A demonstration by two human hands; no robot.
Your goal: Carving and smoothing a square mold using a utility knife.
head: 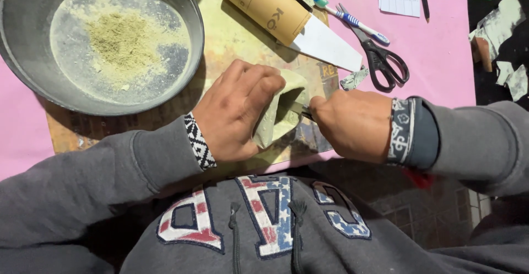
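Two hands are at work at the near edge of a pink table (441, 42), seen from the head camera. Left hand (234, 111) is curled over a small pale green hollow piece (281, 114), fingers wrapped across its top and gripping it; the piece lies on a worn printed mat (231, 37). Right hand (352, 122) is closed around a thin tool (302, 110), whose tip enters the open mouth of the piece; the kind of tool cannot be made out. Behind the left hand sits a grey metal pan (187, 9) holding greenish powder (124, 39). Further back lie a brown cardboard roll (264, 4), a toothbrush (347, 17) and black scissors (383, 62), the scissors near the right hand.
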